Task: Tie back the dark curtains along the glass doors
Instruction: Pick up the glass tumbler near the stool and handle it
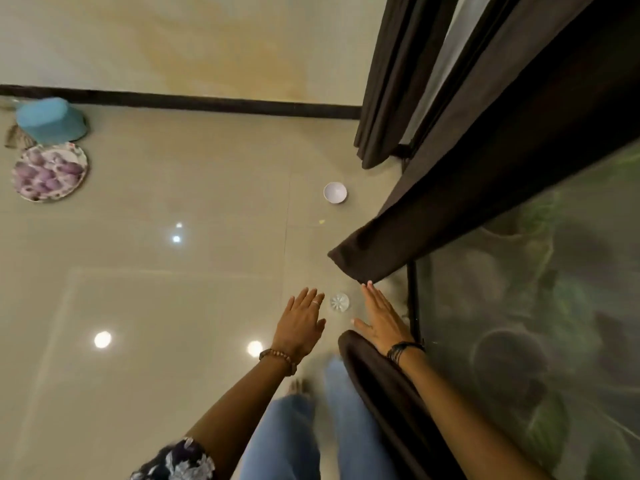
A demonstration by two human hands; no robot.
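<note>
A dark brown curtain [460,188] hangs along the glass door [540,306] on the right, its lower corner swung out over the floor. My right hand [382,318] is flat with fingers straight, its fingertips just touching that corner's hem. My left hand [301,322] reaches forward beside it, fingers apart, holding nothing. A second dark curtain panel [391,84] hangs gathered farther back by the wall. Another dark fold of curtain [384,393] lies under my right forearm.
On the glossy beige floor stand a small white bowl [335,192], a clear glass dish [339,302] between my hands, a patterned plate [48,172] and an overturned blue tub [50,120] at far left. A black skirting [207,102] lines the wall.
</note>
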